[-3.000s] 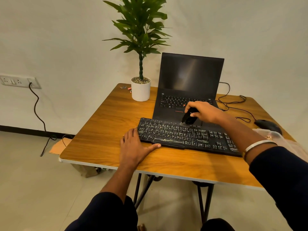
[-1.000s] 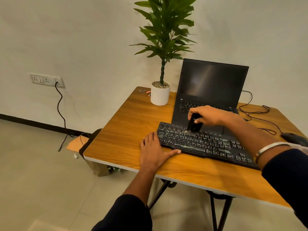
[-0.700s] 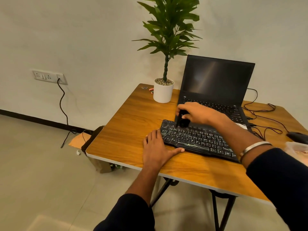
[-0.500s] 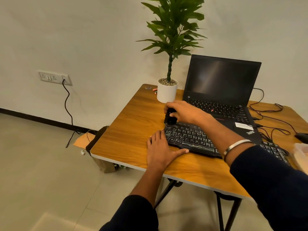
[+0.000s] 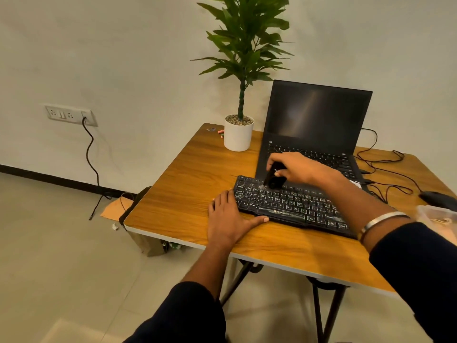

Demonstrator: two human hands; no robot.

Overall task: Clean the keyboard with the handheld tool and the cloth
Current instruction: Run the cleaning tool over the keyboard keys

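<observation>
A black keyboard [image 5: 291, 206] lies on the wooden table [image 5: 188, 189], in front of an open laptop. My right hand [image 5: 294, 168] grips a small black handheld tool [image 5: 273, 179] and holds its tip on the top-left rows of keys. My left hand [image 5: 228, 219] lies flat on the table with straight fingers, its fingertips and thumb against the keyboard's left end and front edge. No cloth shows clearly in view.
A black laptop [image 5: 314, 125] stands open behind the keyboard, a potted plant [image 5: 238, 134] to its left. Cables [image 5: 385, 167] and a black mouse [image 5: 435, 198] lie at the right, with a clear plastic container [image 5: 437, 214] at the right edge.
My right hand has swept the tool leftward along the keyboard's upper rows, reaching the far left end, and now sits slightly back to the right. My left hand has stayed flat at the keyboard's left end.
</observation>
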